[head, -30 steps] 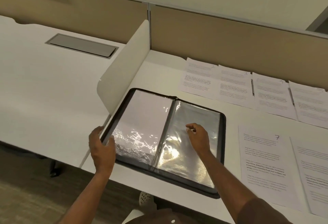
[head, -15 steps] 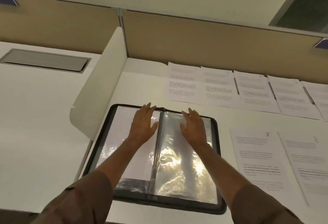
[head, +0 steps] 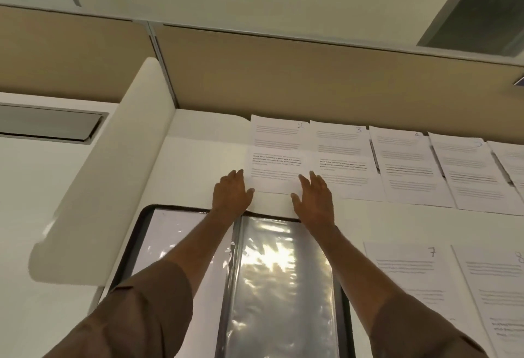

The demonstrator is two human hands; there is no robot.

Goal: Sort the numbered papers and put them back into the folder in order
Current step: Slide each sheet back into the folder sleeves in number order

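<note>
From the head camera, both arms are stretching forward over the open folder lying at the near edge of the tabletop. Half a second ago those palms were pressing flat on the clear sleeves; now they are reaching past the folder's far rim toward the back edge. The left hand is settling, fingers straight and fairly spread, at the left border of the paper marked 2, and the right hand is landing just as flat at that sheet's right border, where the paper marked 3 starts. Neither hand is holding anything. The left sleeve is already showing a white sheet inside, the right sleeve is looking empty and shiny, so I am reading this as the pickup of sheet 2, next in order. More numbered sheets are running rightward along the back edge, while the papers marked 7 and 8 are waiting nearer, right of the folder.
</note>
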